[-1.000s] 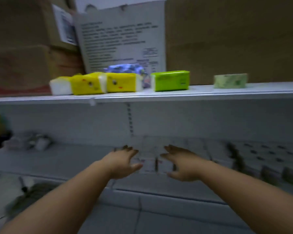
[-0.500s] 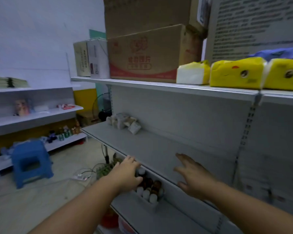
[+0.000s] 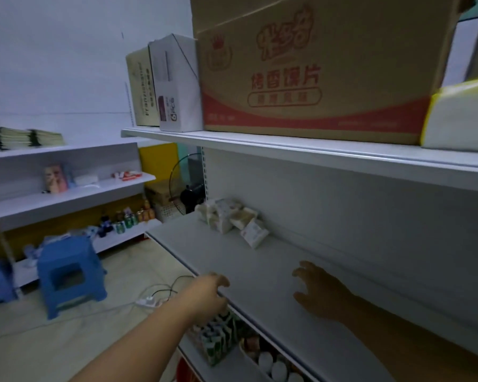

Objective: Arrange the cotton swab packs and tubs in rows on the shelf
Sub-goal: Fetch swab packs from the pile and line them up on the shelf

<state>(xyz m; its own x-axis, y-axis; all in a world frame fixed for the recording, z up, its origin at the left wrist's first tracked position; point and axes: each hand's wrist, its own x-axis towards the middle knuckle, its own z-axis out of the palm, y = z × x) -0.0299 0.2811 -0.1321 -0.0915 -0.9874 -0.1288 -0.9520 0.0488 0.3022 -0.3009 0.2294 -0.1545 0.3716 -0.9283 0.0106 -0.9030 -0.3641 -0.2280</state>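
A jumbled heap of white cotton swab packs (image 3: 231,220) lies at the far left end of the grey middle shelf (image 3: 232,260), against the back panel. My left hand (image 3: 204,297) hovers at the shelf's front edge with fingers loosely curled and nothing in it. My right hand (image 3: 319,290) is over the shelf surface, fingers spread, empty. Both hands are well short of the heap. No tubs can be made out.
The shelf above (image 3: 301,150) carries a large cardboard box (image 3: 312,67), two smaller cartons (image 3: 171,84) and a yellow tissue pack (image 3: 461,114). Below the middle shelf sit drink cartons (image 3: 218,337) and bottles. A blue stool (image 3: 69,274) and a power strip (image 3: 149,301) are on the floor at left.
My view has swung left along the shelving, from the tissue packs to the shelf's far end. Both hands have stayed outstretched and empty, now over the bare middle shelf.
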